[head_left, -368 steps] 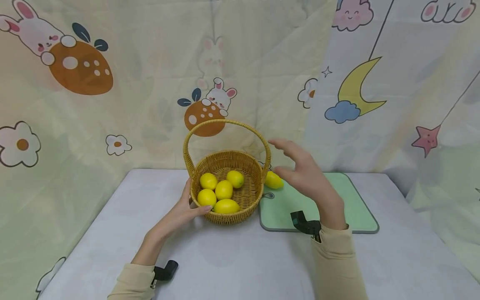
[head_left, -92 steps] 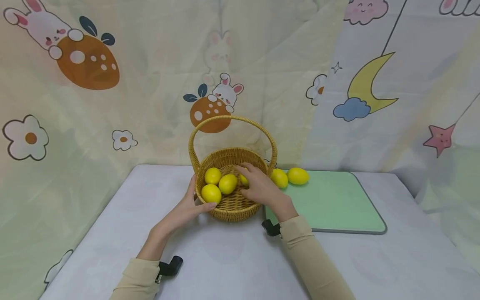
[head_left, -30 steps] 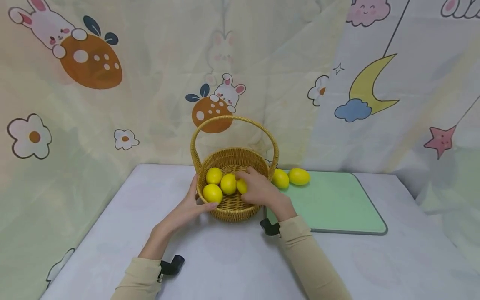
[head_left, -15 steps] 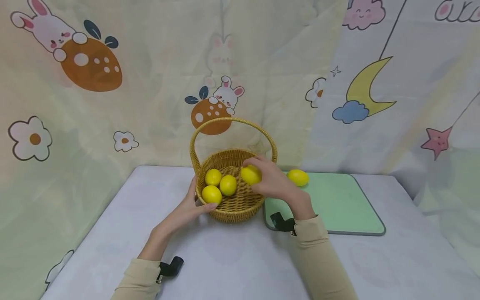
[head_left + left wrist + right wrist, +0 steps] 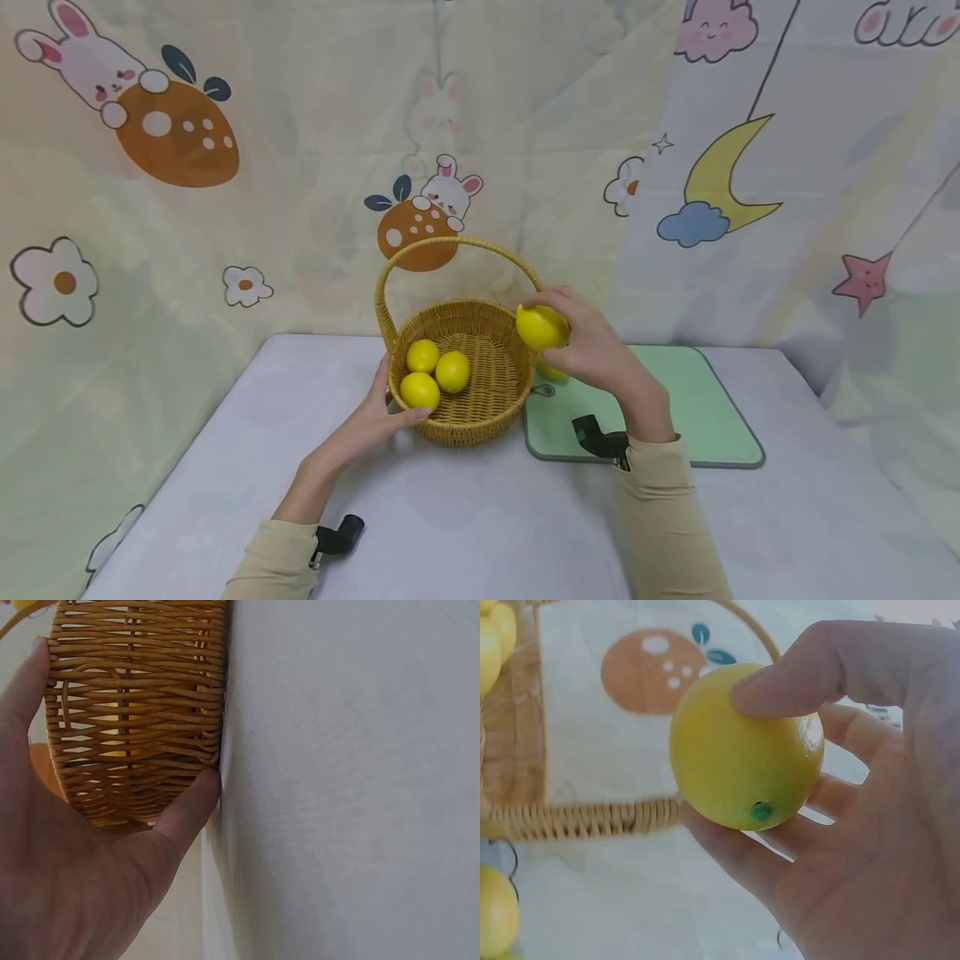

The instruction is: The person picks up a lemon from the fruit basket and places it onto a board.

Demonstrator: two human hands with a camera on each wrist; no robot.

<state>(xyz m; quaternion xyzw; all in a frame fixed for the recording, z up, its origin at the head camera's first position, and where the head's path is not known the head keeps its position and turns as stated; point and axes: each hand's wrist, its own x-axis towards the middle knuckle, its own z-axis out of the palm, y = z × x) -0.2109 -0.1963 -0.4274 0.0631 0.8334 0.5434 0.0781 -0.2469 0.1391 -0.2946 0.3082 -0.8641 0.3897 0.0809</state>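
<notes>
Gripping the left side of a round wicker basket (image 5: pixel 468 433), my left hand (image 5: pixel 371 421) has its thumb over the front rim. The left wrist view shows the hand (image 5: pixel 82 870) against the woven wall of the basket (image 5: pixel 142 697). Inside, three yellow lemons (image 5: pixel 452 372) lie together at the left. My right hand (image 5: pixel 600 354) holds another lemon (image 5: pixel 542 327) at the basket's right edge, in front of the handle. Seen from the right wrist, this lemon (image 5: pixel 735 761) has a green stem end and sits between thumb and fingers.
Right of the basket a pale green cutting board (image 5: pixel 675 417) lies on the white-covered table (image 5: pixel 450 525). One lemon (image 5: pixel 553 372) shows on the board beneath my right hand, which covers part of the board. A cartoon-printed cloth (image 5: pixel 315 208) hangs behind the table.
My right hand has lifted a lemon out of the basket, up and to the right. Five lemons lay in the basket earliest, three now. The left hand keeps its hold.
</notes>
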